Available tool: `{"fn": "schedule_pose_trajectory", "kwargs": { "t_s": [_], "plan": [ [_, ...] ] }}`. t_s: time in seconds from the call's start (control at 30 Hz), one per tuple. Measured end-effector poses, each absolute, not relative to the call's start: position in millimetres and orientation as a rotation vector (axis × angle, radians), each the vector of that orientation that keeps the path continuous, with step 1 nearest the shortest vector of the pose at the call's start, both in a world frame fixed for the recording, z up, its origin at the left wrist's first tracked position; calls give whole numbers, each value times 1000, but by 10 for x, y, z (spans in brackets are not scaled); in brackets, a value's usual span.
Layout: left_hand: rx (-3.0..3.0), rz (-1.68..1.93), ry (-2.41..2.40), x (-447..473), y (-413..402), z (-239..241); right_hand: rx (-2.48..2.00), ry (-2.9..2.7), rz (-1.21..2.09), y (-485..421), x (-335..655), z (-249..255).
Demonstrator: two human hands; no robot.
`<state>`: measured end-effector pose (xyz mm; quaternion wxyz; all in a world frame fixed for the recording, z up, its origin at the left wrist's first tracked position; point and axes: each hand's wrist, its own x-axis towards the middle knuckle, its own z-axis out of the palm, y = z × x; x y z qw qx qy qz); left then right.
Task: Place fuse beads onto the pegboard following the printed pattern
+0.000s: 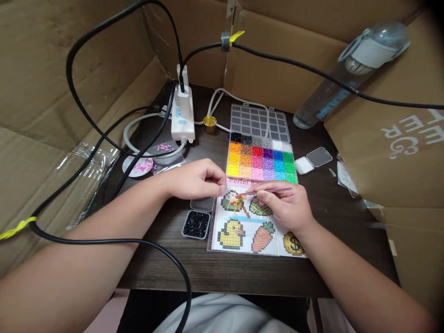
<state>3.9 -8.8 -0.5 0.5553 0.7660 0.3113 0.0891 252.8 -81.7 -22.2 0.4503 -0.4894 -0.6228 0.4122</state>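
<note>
My right hand [286,206] grips pink tweezers [272,190], their tips low over small orange, green and brown beads [237,201] on the pattern sheet [243,236]. The sheet shows pixel pictures, among them a yellow duck [231,235] and a carrot [262,237]; a clear pegboard seems to lie over it. At the sheet's upper left edge hovers my left hand [201,179], fingers curled together; whatever they may hold is hidden. Below that hand stands a small clear box of black beads [196,225], lid open. Behind the sheet is a sorted bead case [262,159] with many colours.
A white power strip [182,113], a gold cup [210,124] and a white dish of pink beads [138,166] are at the left and back. Black cables [138,240] loop across the front. At right are a white bead box [304,165] and a leaning bottle [347,78].
</note>
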Motion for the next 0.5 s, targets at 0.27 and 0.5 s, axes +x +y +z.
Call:
{"fn": "schedule_pose_trajectory", "kwargs": {
  "t_s": [0.27, 0.5],
  "plan": [
    [1803, 206, 745, 38, -93, 6, -1209, -1554, 1009, -816, 2537, -234],
    [1804, 208, 741, 28, -91, -5, -1187, -1564, 1000, -811, 2528, -231]
  ]
}}
